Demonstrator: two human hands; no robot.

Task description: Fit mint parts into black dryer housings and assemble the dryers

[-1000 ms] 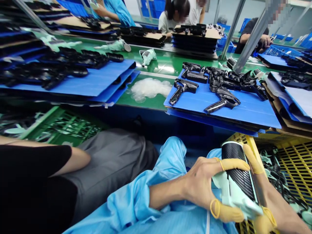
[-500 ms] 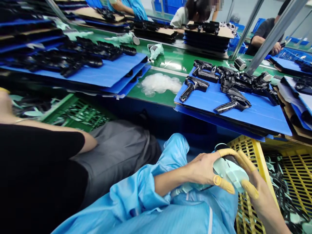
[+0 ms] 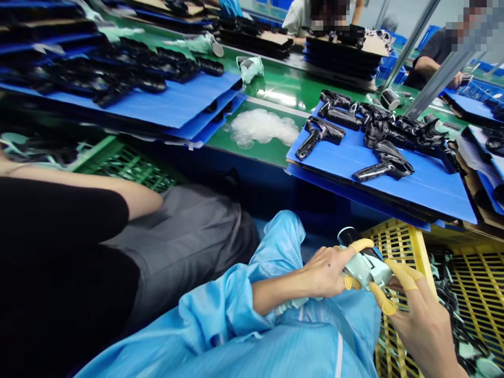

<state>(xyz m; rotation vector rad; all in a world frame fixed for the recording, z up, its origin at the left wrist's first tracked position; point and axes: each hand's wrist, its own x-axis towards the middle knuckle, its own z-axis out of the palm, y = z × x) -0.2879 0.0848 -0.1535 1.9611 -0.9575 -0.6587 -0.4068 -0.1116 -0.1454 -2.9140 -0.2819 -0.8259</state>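
Beside yellow crate (image 3: 423, 256), left hand (image 3: 328, 270) gripping mint-and-black housing (image 3: 360, 269), right hand (image 3: 425, 315) pinching its end

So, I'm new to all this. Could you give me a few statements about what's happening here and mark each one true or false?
1. The left hand holds a pale green and black piece. True.
2. The right hand is deep inside the crate. False: it is at the same piece, its thumb against it.
3. That crate is red. False: it is yellow.
4. Black gun-shaped parts lie on a blue board. True.
5. The whitish pile sits on top of those black parts. False: it lies on the green table.
6. Both hands wear yellow covers on some fingers. True.
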